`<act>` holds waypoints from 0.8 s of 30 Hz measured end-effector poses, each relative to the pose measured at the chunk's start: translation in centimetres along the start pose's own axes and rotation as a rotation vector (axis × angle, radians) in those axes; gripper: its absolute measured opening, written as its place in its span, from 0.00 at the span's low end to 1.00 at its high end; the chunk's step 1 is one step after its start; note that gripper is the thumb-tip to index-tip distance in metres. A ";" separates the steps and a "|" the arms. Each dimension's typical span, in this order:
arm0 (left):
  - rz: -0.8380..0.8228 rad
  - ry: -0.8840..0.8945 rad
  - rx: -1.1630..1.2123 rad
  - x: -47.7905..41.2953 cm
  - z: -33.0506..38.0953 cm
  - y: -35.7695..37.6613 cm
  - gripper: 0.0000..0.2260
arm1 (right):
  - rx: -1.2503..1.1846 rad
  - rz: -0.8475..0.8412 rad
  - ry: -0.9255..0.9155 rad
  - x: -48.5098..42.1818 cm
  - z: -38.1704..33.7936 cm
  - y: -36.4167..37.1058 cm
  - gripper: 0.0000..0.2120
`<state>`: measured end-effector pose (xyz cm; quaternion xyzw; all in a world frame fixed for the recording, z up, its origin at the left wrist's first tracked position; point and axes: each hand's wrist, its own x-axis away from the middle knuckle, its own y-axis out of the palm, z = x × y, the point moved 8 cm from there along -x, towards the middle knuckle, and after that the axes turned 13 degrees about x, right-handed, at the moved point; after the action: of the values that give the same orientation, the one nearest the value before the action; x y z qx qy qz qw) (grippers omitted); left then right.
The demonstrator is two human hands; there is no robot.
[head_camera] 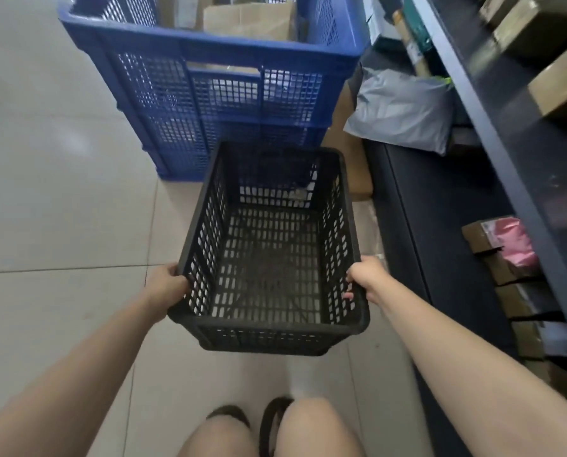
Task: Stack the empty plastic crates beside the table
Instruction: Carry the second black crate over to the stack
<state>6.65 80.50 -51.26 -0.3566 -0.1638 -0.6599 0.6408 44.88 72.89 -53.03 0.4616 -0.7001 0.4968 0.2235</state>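
Two hands (168, 283) (368, 275) gripping one black crate (272, 258), one blue crate (216, 90) beyond

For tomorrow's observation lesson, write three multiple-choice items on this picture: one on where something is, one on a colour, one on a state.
1. Where is the blue crate?
A. On the shelf
B. On the floor beyond the black crate
C. Inside the black crate

2. What colour is the crate in the hands?
A. Black
B. Red
C. White

3. What is in the black crate?
A. Cardboard boxes
B. A grey bag
C. Nothing

Answers:
1 B: it stands on the floor tiles, past the black crate's far end.
2 A: the left hand and right hand grip the rim of a black crate.
3 C: its slotted bottom shows bare.
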 end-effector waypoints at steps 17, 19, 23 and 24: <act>-0.050 -0.102 -0.181 34.5 16.1 -0.1 0.05 | -0.182 0.022 0.154 34.3 3.7 -22.5 0.23; -0.106 -0.086 -0.191 36.7 16.7 1.6 0.02 | -0.269 0.050 0.220 37.4 7.3 -23.4 0.35; -0.234 -0.038 -0.245 41.8 16.6 4.0 0.03 | -0.517 -0.080 0.526 46.2 13.7 -20.7 0.24; -0.259 -0.018 -0.261 43.5 16.5 4.1 0.01 | -0.578 -0.126 0.538 48.1 14.4 -19.7 0.22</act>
<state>18.21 59.37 -11.25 -0.4188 -0.1271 -0.7493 0.4969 41.25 37.94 -12.16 0.2751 -0.6979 0.3676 0.5496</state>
